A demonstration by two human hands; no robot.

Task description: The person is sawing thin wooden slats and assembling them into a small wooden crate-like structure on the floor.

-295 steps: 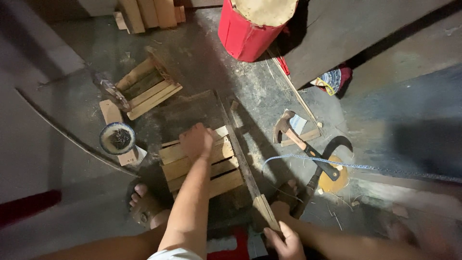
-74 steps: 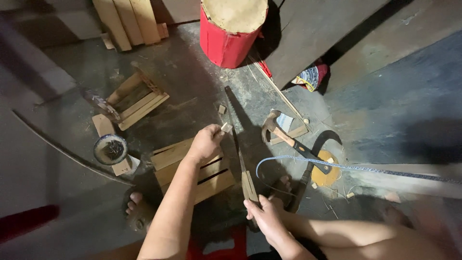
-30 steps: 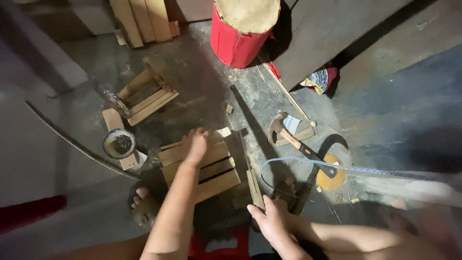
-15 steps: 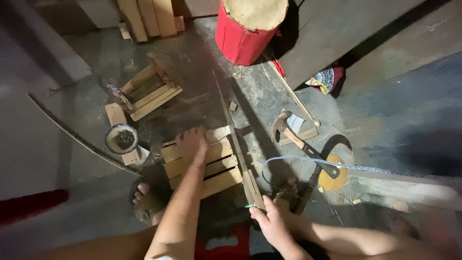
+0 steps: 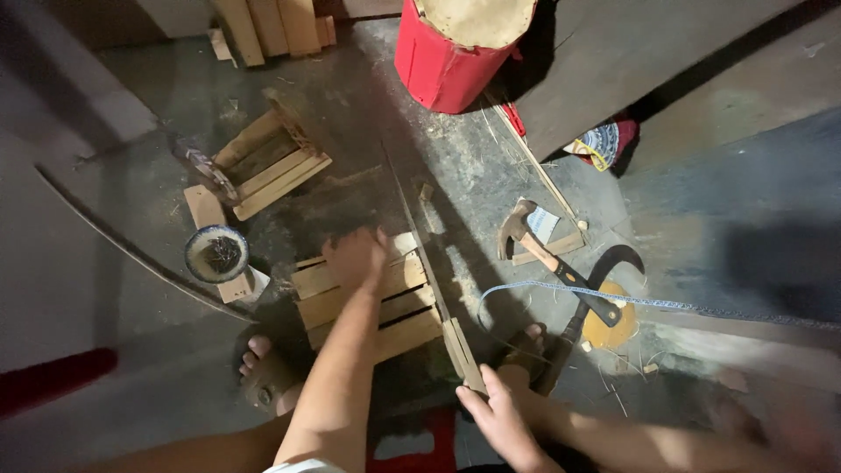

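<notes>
The left hand (image 5: 355, 259) lay spread flat, pressing the slatted wooden frame (image 5: 368, 298). The right hand (image 5: 499, 420) gripped the handsaw (image 5: 434, 271) handle beside it. Bare toes (image 5: 263, 377) sat near; a saw slip could likely cut them.

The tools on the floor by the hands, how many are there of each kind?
Hand saw: 1
Claw hammer: 1
Curved sickle: 1
Total: 3
The right hand holds the saw's handle; the left hand presses the slatted wood piece.
</notes>
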